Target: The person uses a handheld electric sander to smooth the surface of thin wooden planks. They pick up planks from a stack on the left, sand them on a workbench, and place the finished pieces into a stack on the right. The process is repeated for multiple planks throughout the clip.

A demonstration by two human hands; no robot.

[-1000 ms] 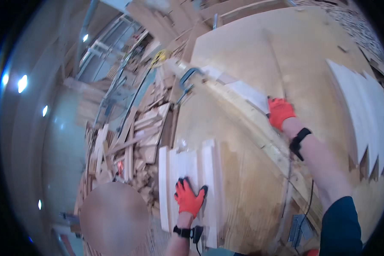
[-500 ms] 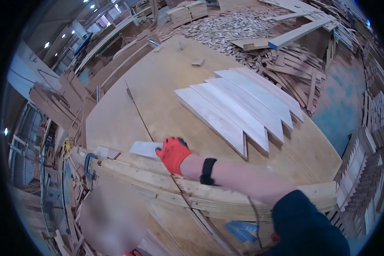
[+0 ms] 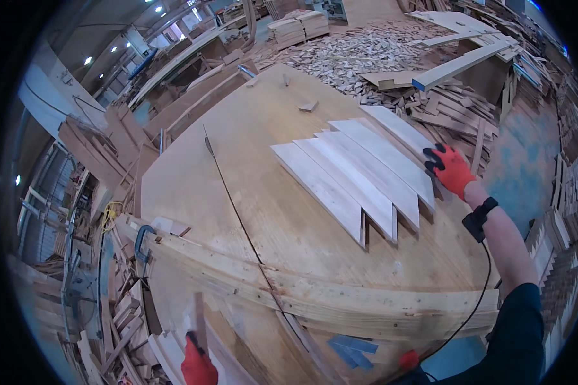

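My right hand (image 3: 451, 170), in a red glove with black fingertips, is closed on the near end of the rightmost pale board (image 3: 401, 131). That board belongs to a slanted row of angled-end boards (image 3: 359, 167) on the large wooden tabletop (image 3: 250, 138). Low at the left, my left hand (image 3: 198, 364), gloved alike, closes around a narrow wooden board (image 3: 201, 324) seen edge-on. The lower picture edge cuts off part of this hand. A dark slot with a thin blade (image 3: 208, 145) at its far end runs through the tabletop.
A wooden rail (image 3: 327, 295) crosses the near tabletop, with a blue clamp (image 3: 142, 244) at its left end. A small offcut (image 3: 308, 106) lies beyond the boards. Blue strips (image 3: 353, 350) and a black cable (image 3: 469, 321) are near me. Scrap wood (image 3: 366, 54) heaps up behind.
My right hand has gone from a pale wood piece by the slot to the rightmost board. That piece no longer shows there. My left hand has come further into view at lower left.
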